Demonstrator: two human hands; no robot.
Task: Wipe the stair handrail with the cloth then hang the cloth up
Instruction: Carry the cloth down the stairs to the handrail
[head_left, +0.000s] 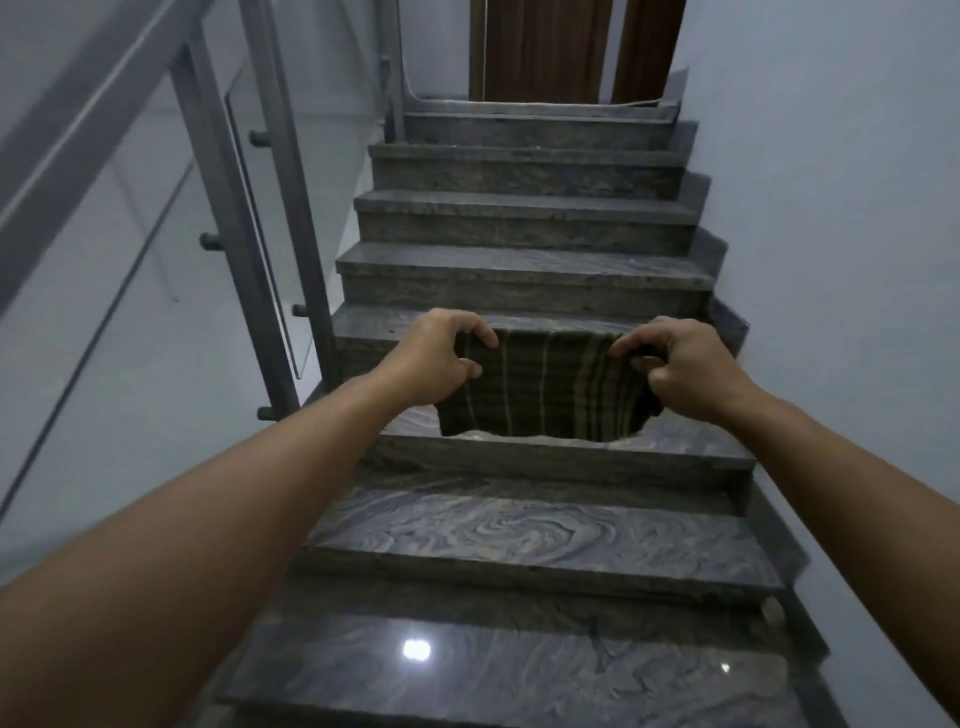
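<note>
A dark cloth (545, 387) with pale stripes hangs stretched between my two hands, out in front of me above the stairs. My left hand (436, 358) pinches its top left corner. My right hand (685, 369) pinches the top right corner with curled fingers. The cloth's lower edge droops free over a step. The metal stair handrail (78, 135) slopes up along the left side, apart from both hands.
Polished grey marble steps (519, 525) rise ahead to a landing with a brown wooden door (540, 49). Metal posts (228, 234) and a glass panel (265, 228) line the left side. A plain wall (841, 208) closes the right.
</note>
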